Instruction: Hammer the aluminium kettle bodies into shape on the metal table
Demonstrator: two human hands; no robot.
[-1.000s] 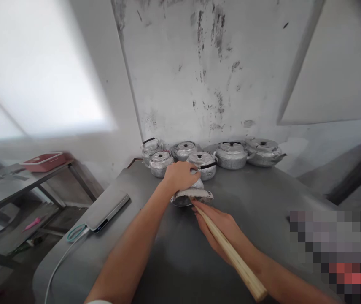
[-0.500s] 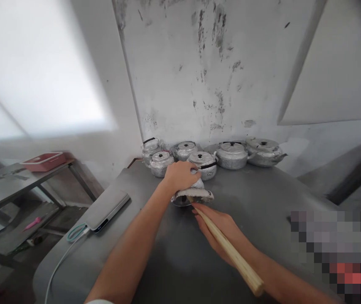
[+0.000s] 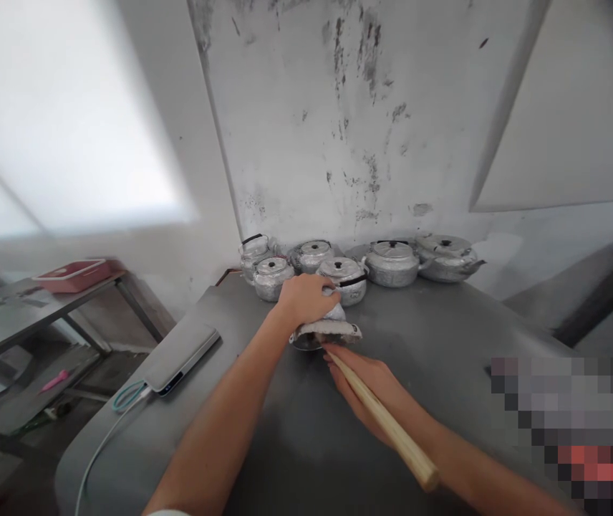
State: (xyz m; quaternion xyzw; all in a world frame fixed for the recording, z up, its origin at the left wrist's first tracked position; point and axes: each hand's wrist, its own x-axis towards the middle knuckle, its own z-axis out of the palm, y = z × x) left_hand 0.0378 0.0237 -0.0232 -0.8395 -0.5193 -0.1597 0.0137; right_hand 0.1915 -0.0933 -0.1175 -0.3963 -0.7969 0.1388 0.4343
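Metal vessel (image 3: 330,328) seemingly clasped in left hand (image 3: 306,295), wooden stick (image 3: 384,421) in right hand (image 3: 363,380): could slip if pushed hard.

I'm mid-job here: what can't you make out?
All in the head view:
Wooden stick: far end lost around the right grip and the shadowed opening of the metal vessel.
Vessel's upper side: covered by the left grip.
Power bank: display too small to read.
Lower right: pixelation hides detail.

1 bright patch (image 3: 70,107) glares at left (blown out); lower right is pixelated.
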